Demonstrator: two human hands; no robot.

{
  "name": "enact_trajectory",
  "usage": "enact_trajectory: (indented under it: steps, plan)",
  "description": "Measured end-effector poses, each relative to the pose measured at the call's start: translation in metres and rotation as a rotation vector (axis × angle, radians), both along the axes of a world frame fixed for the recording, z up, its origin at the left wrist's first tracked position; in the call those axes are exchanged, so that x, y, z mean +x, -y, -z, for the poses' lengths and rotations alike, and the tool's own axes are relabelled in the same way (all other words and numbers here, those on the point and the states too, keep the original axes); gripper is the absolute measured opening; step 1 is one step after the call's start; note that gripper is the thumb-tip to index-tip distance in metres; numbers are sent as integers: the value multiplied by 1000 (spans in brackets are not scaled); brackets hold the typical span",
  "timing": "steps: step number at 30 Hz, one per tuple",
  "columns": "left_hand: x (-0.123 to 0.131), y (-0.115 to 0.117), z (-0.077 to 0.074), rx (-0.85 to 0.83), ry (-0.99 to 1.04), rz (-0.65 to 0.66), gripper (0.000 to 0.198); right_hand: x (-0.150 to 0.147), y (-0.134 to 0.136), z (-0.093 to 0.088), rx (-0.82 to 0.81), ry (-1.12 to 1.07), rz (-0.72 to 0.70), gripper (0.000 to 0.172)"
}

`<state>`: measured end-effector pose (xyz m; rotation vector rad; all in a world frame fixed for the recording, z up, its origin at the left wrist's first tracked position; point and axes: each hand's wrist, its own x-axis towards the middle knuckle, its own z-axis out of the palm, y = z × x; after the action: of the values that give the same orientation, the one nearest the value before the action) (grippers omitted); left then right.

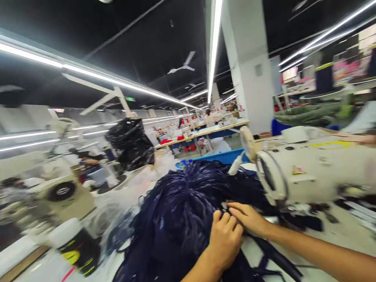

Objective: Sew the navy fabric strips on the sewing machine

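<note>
Hands meet low in the centre of the view, on the near side of a big heap of navy strips [182, 211]. The left hand [225, 239] is seen from the back, its fingers curled tight and pressed into the dark cloth. The right hand [249, 219] comes in from the right with a bare forearm, its fingers drawn together and pinching the same strips just where the left hand's knuckles end. The two hands touch. The step in hand looks like picking a strip out of the tangle: one hand pins the heap and the other nips an end. Drawing that end free would call for a firm pinch and a steady hold on the rest, since the strips lie knotted over one another.

The heap lies on a pale table [337, 231], and loose ends trail off toward the near edge. Just right of the hands stands a cream sewing machine [317, 172], its handwheel [272, 176] turned toward the heap. At the lower left a white container [75, 244] with a black and yellow label is blurred. Beyond the heap are a blue bin [226, 156] and a black plastic bag [131, 143]. Farther back are rows of work tables [205, 131], a white pillar [249, 66] and long ceiling lights.
</note>
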<state>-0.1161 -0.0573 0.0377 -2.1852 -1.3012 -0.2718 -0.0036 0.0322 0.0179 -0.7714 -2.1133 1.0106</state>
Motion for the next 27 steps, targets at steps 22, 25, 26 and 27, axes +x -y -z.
enact_trajectory:
  steps: [22,25,26,27]
  plan:
    - [91,-55,7,-666,920,145,33,253,31,-30,150,186,359,13]
    - [76,-56,18,-635,947,132,36,265,34,-35,214,216,388,15]
    - [73,-55,20,-625,946,135,35,268,34,-35,219,233,410,16]
    - [71,-55,21,-620,942,140,34,272,33,-36,222,254,434,16]
